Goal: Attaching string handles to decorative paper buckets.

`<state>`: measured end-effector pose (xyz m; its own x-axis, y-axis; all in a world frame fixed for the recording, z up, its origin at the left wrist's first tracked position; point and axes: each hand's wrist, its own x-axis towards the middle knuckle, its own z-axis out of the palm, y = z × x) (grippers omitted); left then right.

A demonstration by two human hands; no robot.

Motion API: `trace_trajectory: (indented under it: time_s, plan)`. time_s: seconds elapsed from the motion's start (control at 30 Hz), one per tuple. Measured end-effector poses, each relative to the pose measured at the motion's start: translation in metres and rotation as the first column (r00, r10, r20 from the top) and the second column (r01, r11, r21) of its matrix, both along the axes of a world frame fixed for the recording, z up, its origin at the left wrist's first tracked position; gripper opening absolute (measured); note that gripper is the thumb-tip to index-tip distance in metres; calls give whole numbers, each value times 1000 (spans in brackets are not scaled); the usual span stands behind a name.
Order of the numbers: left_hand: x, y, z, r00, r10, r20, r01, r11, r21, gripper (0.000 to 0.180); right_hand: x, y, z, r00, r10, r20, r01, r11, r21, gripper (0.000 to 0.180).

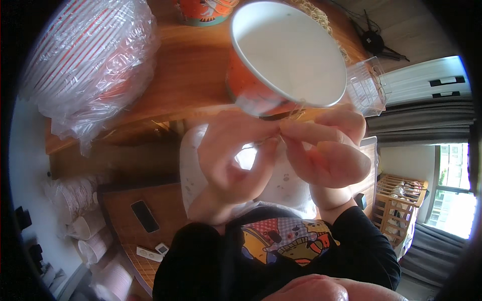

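Observation:
A paper bowl (286, 55), orange outside and white inside, is held up close and tilted, with its empty opening facing me. My left hand (231, 163) and my right hand (329, 153) meet fingertip to fingertip just under its base. They pinch there, where a bit of clear film (293, 111) clings to the bowl. Both thumbs and forefingers are closed; the other fingers curl loosely. Below the hands lies a white, lightly patterned sheet or bag (288, 188).
A wooden table (191, 75) carries a plastic bag of stacked striped bowls (90, 60) at the left, another orange bowl (206, 12) at the far edge and a clear plastic box (369, 85) at the right. Lower left: paper cup stacks (80, 200), a phone (144, 215).

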<state>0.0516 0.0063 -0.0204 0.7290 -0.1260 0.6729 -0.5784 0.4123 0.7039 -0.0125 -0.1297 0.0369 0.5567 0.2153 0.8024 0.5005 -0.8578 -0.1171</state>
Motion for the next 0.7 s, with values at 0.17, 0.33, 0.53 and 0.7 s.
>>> trace_trajectory:
  time_s: [0.17,0.33,0.53,0.7]
  plan:
    - [1,2,0,994,69,81,-74,996,58,22,-4,0,3,996,-21,-88,23,1000,19,32]
    - [3,1,-2,999,-15,38,14,999,31,22,-4,-1,2,996,-40,-85,41,999,9,26]
    - [0,0,2,978,162,132,-175,980,92,25,-4,1,2,996,-56,-72,58,998,25,24]
    - [1,3,0,915,277,294,-331,931,152,23,-3,2,-1,996,-67,-64,70,997,39,25]
